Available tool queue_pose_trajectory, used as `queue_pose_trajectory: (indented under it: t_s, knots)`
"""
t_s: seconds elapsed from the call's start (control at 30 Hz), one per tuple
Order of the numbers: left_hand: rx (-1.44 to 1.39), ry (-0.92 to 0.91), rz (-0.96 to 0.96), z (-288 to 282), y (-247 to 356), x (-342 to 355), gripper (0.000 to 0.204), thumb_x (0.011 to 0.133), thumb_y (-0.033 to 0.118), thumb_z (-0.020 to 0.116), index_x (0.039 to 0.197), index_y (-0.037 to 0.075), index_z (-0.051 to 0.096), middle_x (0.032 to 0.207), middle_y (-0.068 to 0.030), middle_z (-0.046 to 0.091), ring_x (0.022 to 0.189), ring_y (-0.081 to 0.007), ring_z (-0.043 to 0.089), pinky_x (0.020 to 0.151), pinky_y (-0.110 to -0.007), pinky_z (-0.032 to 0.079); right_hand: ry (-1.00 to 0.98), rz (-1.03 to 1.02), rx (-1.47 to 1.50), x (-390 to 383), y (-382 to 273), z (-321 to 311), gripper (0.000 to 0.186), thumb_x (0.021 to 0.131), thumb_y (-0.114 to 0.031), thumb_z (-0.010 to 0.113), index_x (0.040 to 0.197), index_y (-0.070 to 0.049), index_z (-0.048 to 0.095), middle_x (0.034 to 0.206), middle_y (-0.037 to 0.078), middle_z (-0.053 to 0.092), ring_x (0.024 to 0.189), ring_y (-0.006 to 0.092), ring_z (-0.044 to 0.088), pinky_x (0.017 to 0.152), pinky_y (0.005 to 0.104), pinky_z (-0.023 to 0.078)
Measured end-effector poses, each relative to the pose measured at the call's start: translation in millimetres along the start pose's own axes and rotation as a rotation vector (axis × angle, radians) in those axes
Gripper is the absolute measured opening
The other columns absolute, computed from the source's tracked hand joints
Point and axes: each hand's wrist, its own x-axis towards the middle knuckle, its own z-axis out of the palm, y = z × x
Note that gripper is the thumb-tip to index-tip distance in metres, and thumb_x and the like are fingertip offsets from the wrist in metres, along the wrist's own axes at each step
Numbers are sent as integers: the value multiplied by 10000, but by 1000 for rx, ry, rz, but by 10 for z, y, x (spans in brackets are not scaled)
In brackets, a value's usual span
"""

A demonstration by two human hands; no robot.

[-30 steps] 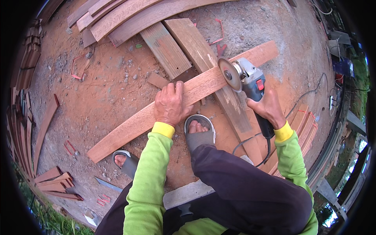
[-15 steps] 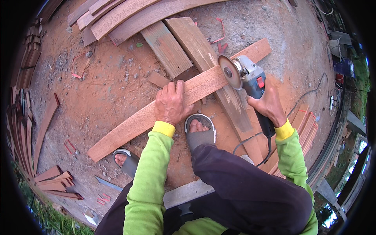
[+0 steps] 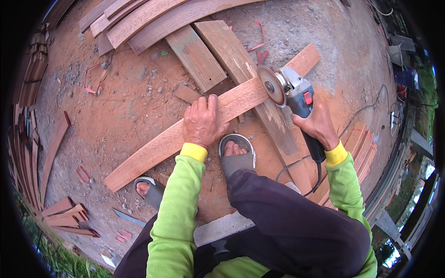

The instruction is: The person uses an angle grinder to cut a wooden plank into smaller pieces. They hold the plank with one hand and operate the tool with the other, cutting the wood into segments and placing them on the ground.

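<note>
The left hand [image 3: 201,125] pressed palm-down on the reddish plank [image 3: 157,148], its fingers over the far edge; the right hand [image 3: 320,126] was wrapped around the angle grinder [image 3: 299,104]. Neither had noticeably shifted. A mark near the red switch [image 3: 307,97] was too small to read. The plank lay across a weathered board [image 3: 278,127], with the disc [image 3: 272,86] at the crossing. Beyond it, the plank's far section slanted more steeply than a second earlier, perhaps because the wood was parting there. Farther off, stacked planks [image 3: 148,22] showed no legible writing.

Left hand [image 3: 203,123] on wooden plank [image 3: 153,153], right hand [image 3: 321,124] gripping angle grinder [image 3: 299,99], reddish dirt ground [image 3: 123,111]
</note>
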Motion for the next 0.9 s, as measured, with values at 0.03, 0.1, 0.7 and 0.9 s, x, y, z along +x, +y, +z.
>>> queue_pose_trajectory:
  t_s: [0.03,0.1,0.7,0.9]
  knots:
    - [6,-5,-1,1,-2,-1,724,543,312,880,1152,68,571,922,-109,558,886,-302,614,778,-415,499,0,5,4,-10,-4,0,524,646,-209,789,996,103,555,802,295,653,757,453,674,687,466,533]
    - [7,-9,0,-3,-10,-3,726,541,313,882,1150,68,571,922,-108,558,885,-302,614,775,-417,499,-2,15,12,-37,-16,3,518,646,-209,791,987,99,551,798,297,652,753,456,673,682,468,532]
    - [57,-33,27,2,-6,15,770,553,329,866,1199,50,552,949,-126,586,895,-339,621,787,-438,512,138,73,141,-154,24,-173,536,657,-242,777,970,118,533,787,291,642,725,416,670,687,448,530]
    - [-70,-94,38,-53,-56,58,775,561,294,868,1218,40,545,976,-153,606,888,-365,637,772,-458,532,244,156,265,-192,101,-209,537,657,-227,780,989,119,538,812,273,655,751,376,687,704,434,539]
